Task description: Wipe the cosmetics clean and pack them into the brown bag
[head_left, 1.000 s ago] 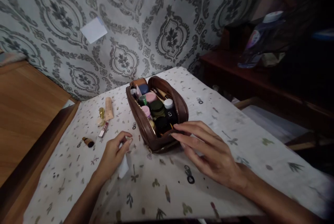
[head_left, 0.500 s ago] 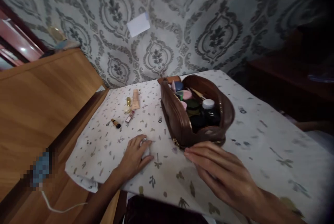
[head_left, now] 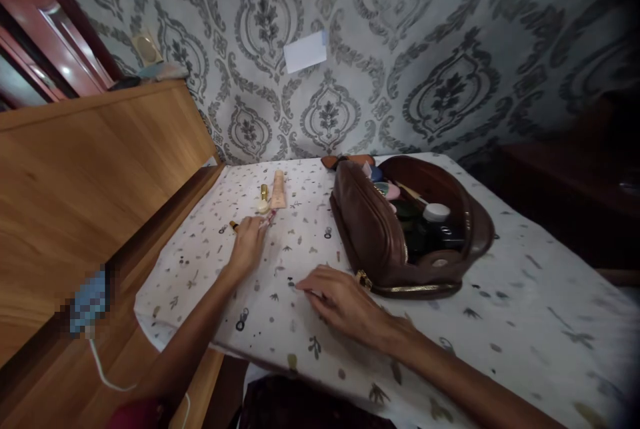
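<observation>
My left hand (head_left: 247,246) reaches over the left of the table, its fingers curled down beside a small pink lip gloss tube (head_left: 270,217). What lies under those fingers is hidden. A black-and-gold lipstick (head_left: 233,225) shows partly behind this hand. Just beyond stand out a beige squeeze tube (head_left: 279,190), a gold lipstick (head_left: 264,192) and a small pale round item (head_left: 263,206). My right hand (head_left: 340,299) rests low over the cloth, fingers loosely stretched and seemingly holding nothing. Next to it sits a brown cosmetic bag (head_left: 367,222), unzipped, with several containers inside, one with a white lid (head_left: 436,212).
A white patterned cloth (head_left: 305,242) covers the table, which meets a papered wall. An orange-brown item (head_left: 353,161) lies behind the bag. On the left rises a wooden panel (head_left: 110,156), with a white cable (head_left: 103,372) below it.
My left hand has moved away from me to the small cosmetics. My right hand has shifted left, from the bag's front corner to the cloth. The view has turned somewhat left.
</observation>
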The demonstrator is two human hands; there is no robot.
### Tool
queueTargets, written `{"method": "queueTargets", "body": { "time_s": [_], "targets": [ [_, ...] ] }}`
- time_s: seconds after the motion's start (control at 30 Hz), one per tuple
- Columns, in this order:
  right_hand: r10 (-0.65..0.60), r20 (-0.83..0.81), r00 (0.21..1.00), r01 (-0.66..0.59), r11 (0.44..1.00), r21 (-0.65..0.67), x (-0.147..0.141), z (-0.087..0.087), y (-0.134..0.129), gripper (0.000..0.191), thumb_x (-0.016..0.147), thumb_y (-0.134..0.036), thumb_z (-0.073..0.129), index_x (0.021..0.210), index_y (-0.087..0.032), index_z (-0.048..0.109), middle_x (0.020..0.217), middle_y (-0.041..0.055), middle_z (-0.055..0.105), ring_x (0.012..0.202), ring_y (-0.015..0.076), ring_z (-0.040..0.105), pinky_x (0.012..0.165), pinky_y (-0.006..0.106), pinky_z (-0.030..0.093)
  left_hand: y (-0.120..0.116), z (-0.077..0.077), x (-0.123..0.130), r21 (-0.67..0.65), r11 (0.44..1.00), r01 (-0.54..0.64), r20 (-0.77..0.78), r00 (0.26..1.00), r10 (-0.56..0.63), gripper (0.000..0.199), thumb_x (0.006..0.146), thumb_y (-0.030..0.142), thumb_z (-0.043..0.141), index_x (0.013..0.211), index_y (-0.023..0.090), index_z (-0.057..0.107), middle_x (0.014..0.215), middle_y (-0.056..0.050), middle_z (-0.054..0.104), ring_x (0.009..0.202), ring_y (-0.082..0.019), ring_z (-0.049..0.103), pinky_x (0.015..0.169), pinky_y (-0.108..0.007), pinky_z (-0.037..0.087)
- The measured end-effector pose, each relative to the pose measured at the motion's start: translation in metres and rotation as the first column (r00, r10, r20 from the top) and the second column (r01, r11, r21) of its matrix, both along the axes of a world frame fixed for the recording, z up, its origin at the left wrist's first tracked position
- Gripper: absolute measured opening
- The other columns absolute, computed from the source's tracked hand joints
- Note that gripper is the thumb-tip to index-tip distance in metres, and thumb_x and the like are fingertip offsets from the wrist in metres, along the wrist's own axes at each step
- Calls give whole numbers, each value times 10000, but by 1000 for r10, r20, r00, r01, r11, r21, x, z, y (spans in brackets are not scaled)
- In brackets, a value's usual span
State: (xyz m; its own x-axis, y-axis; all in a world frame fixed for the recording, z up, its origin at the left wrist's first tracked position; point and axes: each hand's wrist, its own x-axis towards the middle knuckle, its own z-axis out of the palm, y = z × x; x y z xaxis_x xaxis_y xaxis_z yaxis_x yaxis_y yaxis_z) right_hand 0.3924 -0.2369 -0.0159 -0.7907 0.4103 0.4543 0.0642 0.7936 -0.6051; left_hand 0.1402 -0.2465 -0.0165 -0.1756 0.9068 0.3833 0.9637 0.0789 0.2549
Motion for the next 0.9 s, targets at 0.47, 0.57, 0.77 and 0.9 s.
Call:
{"method": "queueTargets", "body": {
  "time_s": [0.47,0.57,0.77,0.9],
  "targets": [
    [-293,-268,918,-60,565,-823,-34,-56,18,354,802,-420,693,1071,-188,707,952,59,677,765,153,650,584,249,516,29,-12,5,-57,998,38,47,998,-36,281,920,224,432,1166,165,555,989,-102,663,852,-242,640,779,-377,511],
    [-366,-352,862,-169,448,-878,-34,-56,21,564,757,-587,717,1182,-221,664,1145,101,637,923,201,666,709,328,561,11,-11,29,34,988,151,324,933,-154,303,941,376,426,1158,197,538,871,-28,674,591,-178,585,599,-310,495],
    [-347,-434,831,-327,325,-887,-31,-47,17,654,728,-649,724,1271,-309,596,1176,52,649,877,184,657,756,366,552,-20,-9,88,142,941,308,350,873,-339,305,966,379,422,1211,211,492,1075,-90,674,975,-240,660,828,-374,522],
    [-339,-404,850,-308,303,-902,-31,-46,19,653,728,-633,731,1253,-272,593,903,14,673,685,144,627,633,298,513,-17,-9,89,107,951,289,265,914,-307,271,967,387,425,1158,206,492,998,-87,664,910,-252,666,777,-380,528]
  ]
}}
